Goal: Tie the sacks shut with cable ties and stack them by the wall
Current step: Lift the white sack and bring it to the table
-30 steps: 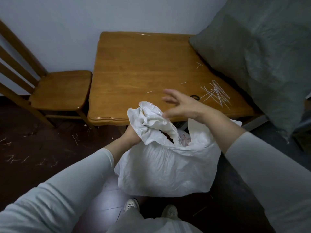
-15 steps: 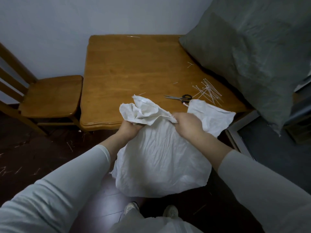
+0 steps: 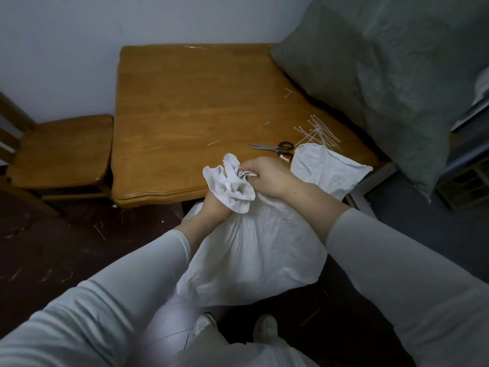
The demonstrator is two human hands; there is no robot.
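A white woven sack (image 3: 254,255) stands on the floor in front of me, against the front edge of the wooden table (image 3: 190,107). My left hand (image 3: 215,205) grips the bunched neck of the sack from below. My right hand (image 3: 267,176) is closed on the gathered cloth at the mouth, pressing it toward the left hand. One loose flap of the sack (image 3: 328,168) lies over the table edge to the right. A pile of white cable ties (image 3: 318,133) lies on the table's right side, beyond my hands.
Scissors (image 3: 275,147) lie on the table near the ties. A large grey sack (image 3: 383,75) leans over the table's right side. A wooden chair (image 3: 60,149) stands left of the table. Cut tie ends litter the dark floor (image 3: 53,247). My shoes (image 3: 203,324) are below.
My right hand came down from above the open sack, grasped the mouth and pulled it toward the left hand. The opening is now bunched and the contents are mostly covered.
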